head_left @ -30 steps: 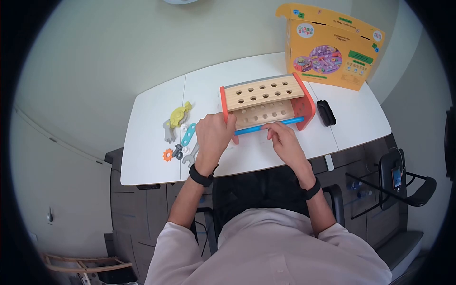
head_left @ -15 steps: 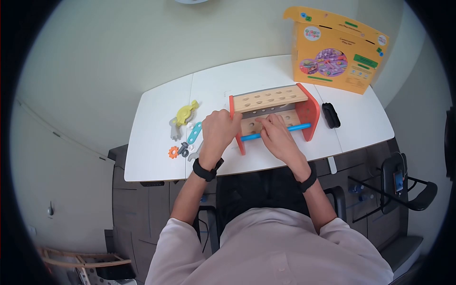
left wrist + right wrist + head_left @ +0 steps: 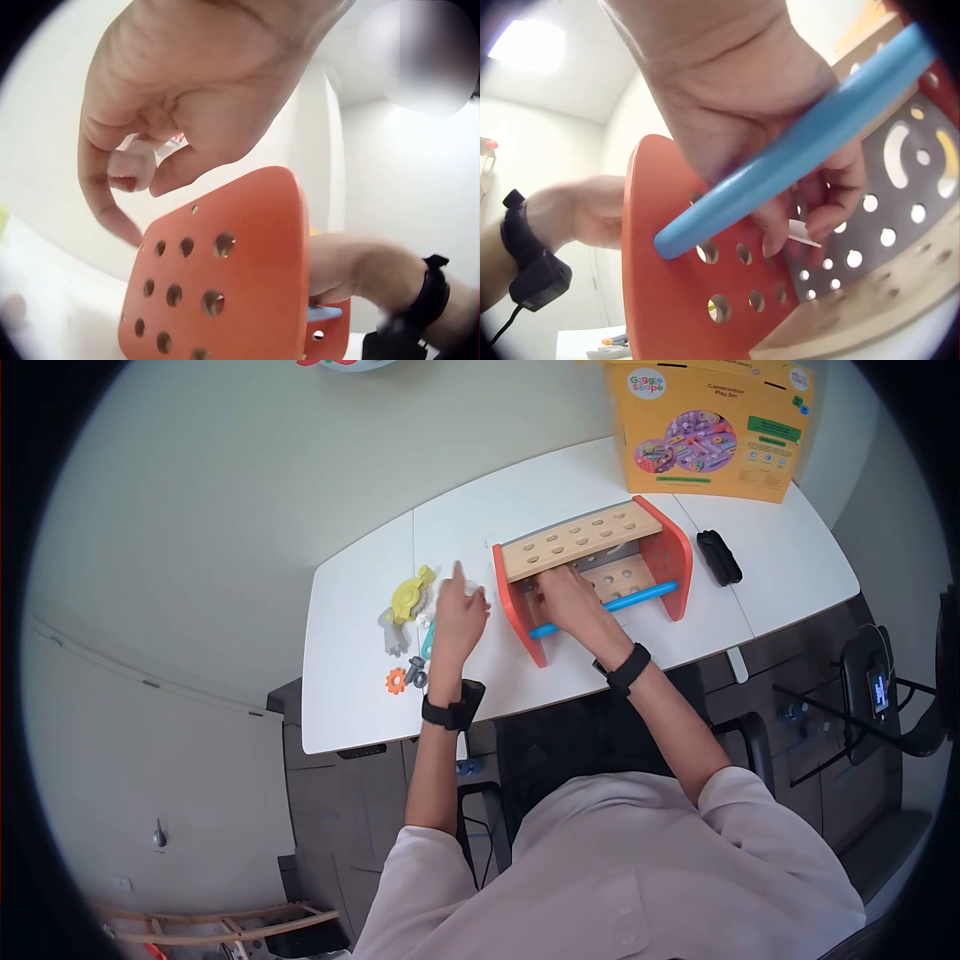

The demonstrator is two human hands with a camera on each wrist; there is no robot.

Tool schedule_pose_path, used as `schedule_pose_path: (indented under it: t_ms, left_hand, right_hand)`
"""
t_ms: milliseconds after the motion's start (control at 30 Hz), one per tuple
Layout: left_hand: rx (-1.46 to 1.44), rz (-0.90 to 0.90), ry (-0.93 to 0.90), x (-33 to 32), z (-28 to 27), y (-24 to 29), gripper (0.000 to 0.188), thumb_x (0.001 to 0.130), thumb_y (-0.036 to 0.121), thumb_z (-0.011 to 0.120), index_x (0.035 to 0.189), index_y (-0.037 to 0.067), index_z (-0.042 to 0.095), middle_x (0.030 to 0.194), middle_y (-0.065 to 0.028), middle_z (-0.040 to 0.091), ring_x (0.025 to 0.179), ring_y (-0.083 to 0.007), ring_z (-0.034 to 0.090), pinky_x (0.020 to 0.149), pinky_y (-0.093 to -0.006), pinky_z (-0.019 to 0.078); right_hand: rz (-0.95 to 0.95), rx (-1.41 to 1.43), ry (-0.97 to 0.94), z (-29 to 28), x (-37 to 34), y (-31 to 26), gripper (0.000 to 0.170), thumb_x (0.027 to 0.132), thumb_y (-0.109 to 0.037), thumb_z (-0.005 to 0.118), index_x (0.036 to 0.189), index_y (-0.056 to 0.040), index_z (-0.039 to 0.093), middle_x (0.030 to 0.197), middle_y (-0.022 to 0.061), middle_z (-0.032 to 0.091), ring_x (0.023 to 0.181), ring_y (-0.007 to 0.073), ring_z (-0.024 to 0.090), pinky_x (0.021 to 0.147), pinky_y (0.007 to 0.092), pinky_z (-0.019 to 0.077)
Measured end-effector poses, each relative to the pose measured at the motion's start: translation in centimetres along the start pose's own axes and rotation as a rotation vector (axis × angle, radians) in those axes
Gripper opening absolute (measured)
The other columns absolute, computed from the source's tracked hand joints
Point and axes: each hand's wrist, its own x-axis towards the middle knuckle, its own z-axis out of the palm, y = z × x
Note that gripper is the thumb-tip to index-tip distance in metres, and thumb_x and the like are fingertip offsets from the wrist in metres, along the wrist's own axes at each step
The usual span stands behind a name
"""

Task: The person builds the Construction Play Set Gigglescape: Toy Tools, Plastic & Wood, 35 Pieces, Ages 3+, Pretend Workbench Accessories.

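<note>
A toy workbench has red side panels (image 3: 664, 565), a holed wooden top (image 3: 582, 540) and a blue rod (image 3: 640, 597) along its front. Just left of the left red panel (image 3: 255, 262), my left hand (image 3: 462, 622) pinches a small whitish piece (image 3: 133, 166) between thumb and fingers, one finger extended. My right hand (image 3: 572, 602) reaches inside the bench, behind the blue rod (image 3: 780, 165), near the left panel's inner face. Its fingers pinch a thin white piece (image 3: 802, 234); the rest of that piece is hidden.
Left of the bench lie a yellow toy piece (image 3: 409, 600), a grey piece (image 3: 395, 638), an orange gear (image 3: 396, 680), dark grey bolts (image 3: 416, 672) and a partly hidden teal strip (image 3: 428, 642). A black case (image 3: 719, 557) lies right; a yellow box (image 3: 710, 435) stands behind it.
My left hand has come off the left panel and moved to its left, one finger now extended. My right hand has gone from the blue rod into the bench, toward the left panel.
</note>
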Motion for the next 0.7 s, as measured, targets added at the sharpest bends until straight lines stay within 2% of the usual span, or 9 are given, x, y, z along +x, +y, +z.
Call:
schedule_pose_path:
  t_ms: [33, 100, 133, 167, 233, 267, 367, 467, 700]
  left_hand:
    - [-0.113, -0.108, -0.033, 0.0, 0.3, -0.2, 0.04, 0.094, 0.01, 0.067, 0.131, -0.002, 0.064, 0.097, -0.0205, 0.065, 0.088, -0.04, 0.066, 0.078, -0.0453, 0.0509]
    - [0.303, 0.3, 0.051, 0.5, 1.5, -3.1, 0.042, 0.092, 0.011, 0.07, 0.132, -0.002, 0.064, 0.097, -0.0188, 0.069, 0.088, -0.034, 0.068, 0.078, -0.0424, 0.0519]
    - [0.261, 0.272, 0.126, 0.7, 2.0, -2.9, 0.04, 0.092, 0.015, 0.075, 0.128, -0.001, 0.068, 0.098, -0.0141, 0.074, 0.087, -0.0226, 0.069, 0.076, -0.0364, 0.0512]
    - [0.263, 0.269, 0.117, 0.6, 2.3, -2.7, 0.04, 0.092, 0.015, 0.075, 0.128, -0.001, 0.068, 0.098, -0.0141, 0.074, 0.087, -0.0226, 0.069, 0.076, -0.0364, 0.0512]
    - [-0.228, -0.131, 0.132, 0.3, 2.9, -2.1, 0.035, 0.092, 0.017, 0.077, 0.122, -0.001, 0.07, 0.1, -0.0099, 0.077, 0.086, -0.0141, 0.067, 0.078, -0.0321, 0.0509]
    - [-0.41, -0.184, 0.125, 0.0, 3.0, -2.0, 0.031, 0.094, 0.015, 0.076, 0.12, -0.001, 0.071, 0.101, -0.0083, 0.076, 0.086, -0.0126, 0.067, 0.079, -0.0287, 0.0513]
    - [-0.46, -0.349, 0.116, -1.1, 3.2, -1.5, 0.028, 0.095, 0.011, 0.072, 0.118, -0.004, 0.07, 0.1, -0.0097, 0.075, 0.086, -0.0136, 0.068, 0.082, -0.0263, 0.0525]
    - [-0.422, -0.4, 0.013, -2.1, 3.9, -2.4, 0.027, 0.096, 0.01, 0.071, 0.117, -0.006, 0.07, 0.098, -0.0091, 0.074, 0.086, -0.0137, 0.068, 0.078, -0.0253, 0.0534]
    - [-0.437, -0.396, -0.021, -1.8, 4.3, -4.3, 0.027, 0.096, 0.009, 0.07, 0.118, -0.008, 0.07, 0.099, -0.0103, 0.074, 0.084, -0.0144, 0.069, 0.073, -0.0275, 0.0548]
  right_hand:
    - [-0.023, 0.013, 0.09, 0.5, 0.1, 0.2, 0.022, 0.078, 0.002, 0.064, 0.099, 0.0068, 0.067, 0.106, 0.0282, 0.067, 0.1, 0.048, 0.064, 0.082, 0.0545, 0.0568]
    - [-0.007, 0.032, 0.141, 1.0, 0.0, 0.0, 0.024, 0.078, 0.003, 0.064, 0.101, 0.0069, 0.067, 0.104, 0.0285, 0.067, 0.098, 0.0483, 0.065, 0.081, 0.0546, 0.057]
    - [0.012, 0.047, 0.192, 1.1, -0.1, -0.3, 0.025, 0.078, 0.003, 0.064, 0.103, 0.007, 0.066, 0.102, 0.0289, 0.067, 0.095, 0.0485, 0.066, 0.08, 0.0547, 0.0571]
    - [0.02, 0.051, 0.19, 1.0, -0.1, -0.5, 0.025, 0.078, 0.003, 0.064, 0.103, 0.007, 0.066, 0.102, 0.0289, 0.067, 0.095, 0.0485, 0.066, 0.08, 0.0547, 0.0571]
    - [0.184, 0.031, 0.073, 0.4, -0.1, -0.8, 0.026, 0.078, 0.004, 0.063, 0.104, 0.0066, 0.067, 0.103, 0.0298, 0.067, 0.094, 0.0484, 0.067, 0.081, 0.0539, 0.0571]
    - [0.192, 0.033, 0.07, 0.2, -0.1, -0.9, 0.026, 0.078, 0.004, 0.063, 0.104, 0.0066, 0.067, 0.103, 0.0298, 0.067, 0.094, 0.0484, 0.067, 0.081, 0.0539, 0.0571]
    - [0.22, 0.045, 0.052, 0.0, -0.3, -1.3, 0.023, 0.078, 0.005, 0.064, 0.101, 0.0068, 0.068, 0.102, 0.0302, 0.067, 0.093, 0.0477, 0.068, 0.081, 0.0535, 0.0574]
    - [0.24, 0.052, 0.005, -0.2, -0.1, -1.3, 0.019, 0.078, 0.004, 0.065, 0.097, 0.0074, 0.069, 0.101, 0.0304, 0.068, 0.095, 0.0467, 0.069, 0.081, 0.0529, 0.0579]
    - [0.265, 0.047, -0.083, 0.3, 0.5, -0.5, 0.022, 0.079, 0.003, 0.065, 0.1, 0.0051, 0.07, 0.105, 0.0275, 0.07, 0.1, 0.0454, 0.068, 0.084, 0.0524, 0.0584]
